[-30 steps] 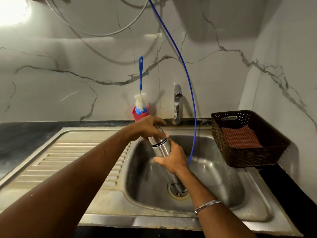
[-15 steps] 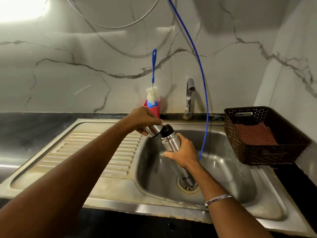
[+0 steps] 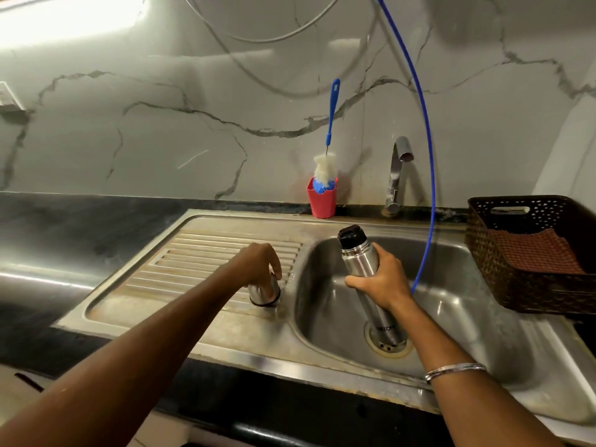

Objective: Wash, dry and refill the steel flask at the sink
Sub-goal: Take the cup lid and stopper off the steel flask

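Since the earlier frame, the left hand [image 3: 258, 266] carried the steel cap [image 3: 264, 293] away from the flask to the draining board [image 3: 193, 269], where its curled fingers hold it. In the sink basin [image 3: 451, 301], the right hand [image 3: 380, 282] grips the tilted steel flask [image 3: 361, 262], whose bottom rests on the drain [image 3: 387, 346]. Further right stands a brown basket [image 3: 532, 253].

My flask [image 3: 361, 262] is brushed steel with a black plastic stopper [image 3: 351, 235]; its cup [image 3: 263, 293] is shiny steel too. The sink [image 3: 206, 253] is dull, stained steel. The basket [image 3: 503, 269] is woven brown plastic holding coarse red cloth [image 3: 532, 253]. The wall [image 3: 161, 124] is glossy marble.
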The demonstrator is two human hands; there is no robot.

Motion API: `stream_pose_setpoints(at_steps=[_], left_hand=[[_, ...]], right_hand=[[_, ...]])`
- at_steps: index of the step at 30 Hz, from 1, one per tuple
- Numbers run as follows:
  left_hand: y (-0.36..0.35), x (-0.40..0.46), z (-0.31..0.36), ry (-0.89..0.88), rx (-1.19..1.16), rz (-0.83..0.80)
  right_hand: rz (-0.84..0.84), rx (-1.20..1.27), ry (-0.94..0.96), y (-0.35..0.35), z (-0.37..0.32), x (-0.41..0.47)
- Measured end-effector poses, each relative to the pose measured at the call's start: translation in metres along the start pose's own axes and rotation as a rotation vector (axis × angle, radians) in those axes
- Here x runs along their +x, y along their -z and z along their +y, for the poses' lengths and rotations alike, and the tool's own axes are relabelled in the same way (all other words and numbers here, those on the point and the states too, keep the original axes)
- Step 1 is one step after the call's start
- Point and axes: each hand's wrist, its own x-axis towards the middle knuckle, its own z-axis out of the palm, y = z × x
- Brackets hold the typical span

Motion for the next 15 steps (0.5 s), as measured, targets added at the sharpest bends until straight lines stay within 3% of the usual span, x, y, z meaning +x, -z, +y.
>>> stream_pose_setpoints(at_steps=[5,8,12,15], left_hand=[[-0.002,0.004,0.001,0.019,0.036,-0.112],[0.010,0.009,0.010,-0.115,-0.040,-0.202],[0.022,0.016,0.057,-0.340,-0.529,0.037],[0.017,0.024,0.093,-0.395,-0.975,0.047]], right_hand=[[-0.009,0.012,0.005,0.000,-0.001,-0.001],[-0.025,0.062,0.005,-0.001,0.000,0.001],[-0.067,0.238,-0.007,-0.002,-0.003,0.002],[-0.154,0.318,-0.038,-0.004,-0.006,0.001]])
